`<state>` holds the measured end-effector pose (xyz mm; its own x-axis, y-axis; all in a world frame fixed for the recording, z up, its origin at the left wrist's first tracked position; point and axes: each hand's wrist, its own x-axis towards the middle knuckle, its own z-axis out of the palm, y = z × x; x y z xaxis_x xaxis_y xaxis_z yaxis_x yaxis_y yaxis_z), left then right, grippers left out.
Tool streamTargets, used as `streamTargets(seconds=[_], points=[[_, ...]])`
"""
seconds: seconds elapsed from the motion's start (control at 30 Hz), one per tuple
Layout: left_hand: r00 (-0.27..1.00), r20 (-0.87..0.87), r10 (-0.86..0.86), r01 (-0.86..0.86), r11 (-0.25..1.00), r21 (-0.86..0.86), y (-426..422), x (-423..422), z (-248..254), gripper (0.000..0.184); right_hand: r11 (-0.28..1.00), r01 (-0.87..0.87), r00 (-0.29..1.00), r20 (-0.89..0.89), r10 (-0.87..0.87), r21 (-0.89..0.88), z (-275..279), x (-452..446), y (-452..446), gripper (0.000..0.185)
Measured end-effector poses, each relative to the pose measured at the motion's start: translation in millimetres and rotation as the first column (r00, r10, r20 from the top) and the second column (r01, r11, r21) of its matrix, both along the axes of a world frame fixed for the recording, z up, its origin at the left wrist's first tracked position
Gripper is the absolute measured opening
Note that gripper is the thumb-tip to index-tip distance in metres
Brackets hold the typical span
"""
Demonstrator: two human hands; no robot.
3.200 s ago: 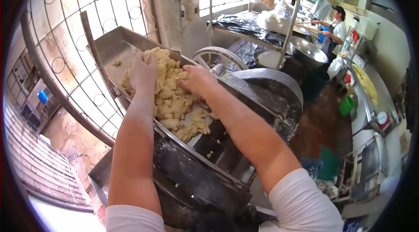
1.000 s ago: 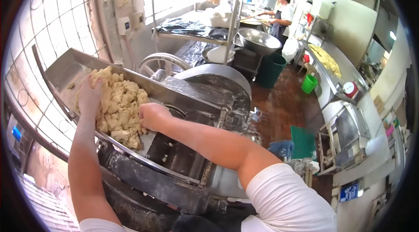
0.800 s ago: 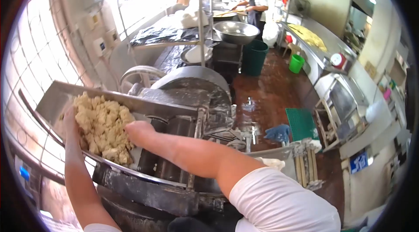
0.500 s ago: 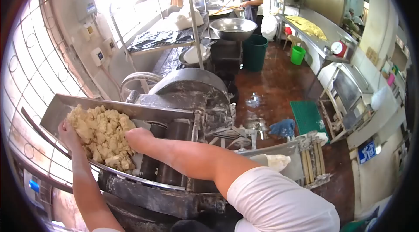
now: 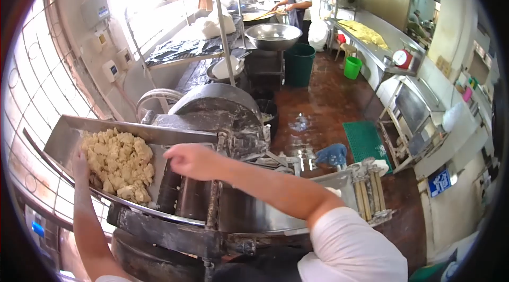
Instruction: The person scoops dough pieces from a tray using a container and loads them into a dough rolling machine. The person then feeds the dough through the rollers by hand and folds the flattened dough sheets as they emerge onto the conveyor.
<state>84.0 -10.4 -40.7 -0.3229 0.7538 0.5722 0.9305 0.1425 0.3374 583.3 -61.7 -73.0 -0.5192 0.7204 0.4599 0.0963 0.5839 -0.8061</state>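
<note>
A heap of crumbly pale dough (image 5: 121,162) lies in the metal tray (image 5: 55,141) of a floury roller machine. My left hand (image 5: 80,166) is at the heap's left side, touching the dough, its fingers stretched upward and partly hidden against it. Above the dark rollers (image 5: 193,197), apart from the dough, hovers my right hand (image 5: 192,161) with its fingers curled in and nothing visible in them. A bare strip of tray shows between the heap and the rollers.
The machine's rounded guard (image 5: 214,99) rises behind the rollers. To the right extends a metal outfeed tray (image 5: 254,210) with slats at its end. A rack (image 5: 225,33), green bin (image 5: 299,64) and steel bowl (image 5: 273,35) stand beyond. A person (image 5: 299,1) works at the back.
My right hand has left the dough's right side and moved right, over the rollers. The dough sits slightly farther left, more compact. My left hand stays beside it. The view has shifted slightly.
</note>
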Motion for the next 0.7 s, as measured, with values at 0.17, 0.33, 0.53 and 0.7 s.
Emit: streamTargets(seconds=[0.17, 0.33, 0.53, 0.7], points=[[0.957, 0.206, -0.205, 0.193, 0.978, 0.076, -37.3, 43.3, 20.8, 0.062, 0.767, -0.258, 0.932, -0.360, 0.038, -0.587, 30.0, 132.3, -78.7, 0.050], [0.889, 0.369, -0.271, 0.220, 0.960, 0.175, -126.5, 178.0, 82.0, 0.073, 0.896, -0.318, 0.933, -0.273, 0.237, -0.310, 90.8, 152.8, -163.1, 0.050], [0.984, 0.110, -0.139, 0.087, 0.919, 0.385, -213.2, 246.8, 94.2, 0.068, 0.894, -0.446, 0.649, -0.674, 0.353, 0.039, 80.5, 97.7, -202.9, 0.076], [0.881, 0.370, -0.294, 0.067, 0.854, 0.517, -257.4, 228.5, 80.4, 0.055, 0.837, -0.518, 0.804, -0.437, 0.404, -0.179, 114.9, 123.6, -203.5, 0.058]])
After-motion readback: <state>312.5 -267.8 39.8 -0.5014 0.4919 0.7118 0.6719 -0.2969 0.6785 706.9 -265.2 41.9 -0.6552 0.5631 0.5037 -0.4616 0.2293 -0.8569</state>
